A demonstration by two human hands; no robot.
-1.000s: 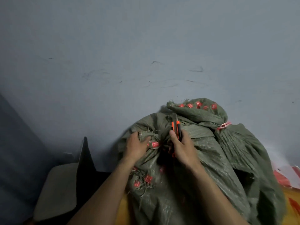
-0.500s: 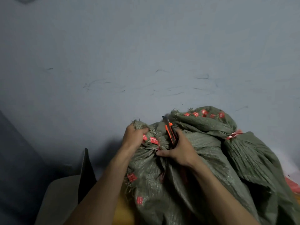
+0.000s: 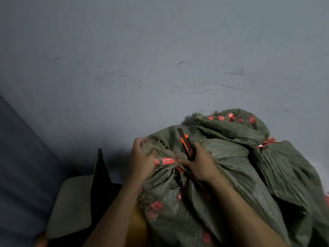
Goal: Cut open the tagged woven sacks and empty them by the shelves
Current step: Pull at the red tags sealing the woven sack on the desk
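Scuffed bare grey surface (image 3: 142, 59) fills the upper half of the frame, open above the sacks. A beige cardboard flap (image 3: 71, 207) crowds the lower left. The near green woven sack (image 3: 204, 202) fills the lower centre. The left hand (image 3: 142, 161) grips its frayed, gathered neck beside a red printed tag (image 3: 167, 160). Just right of the tag, the right hand (image 3: 201, 166) clasps an orange-and-black utility knife (image 3: 186, 145), blade pointing up-frame. A second green woven sack (image 3: 288, 172) lies at right.

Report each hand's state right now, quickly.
Left hand: closed, gripping the bunched neck of the green woven sack.
Right hand: closed, holding the orange utility knife with its blade out.
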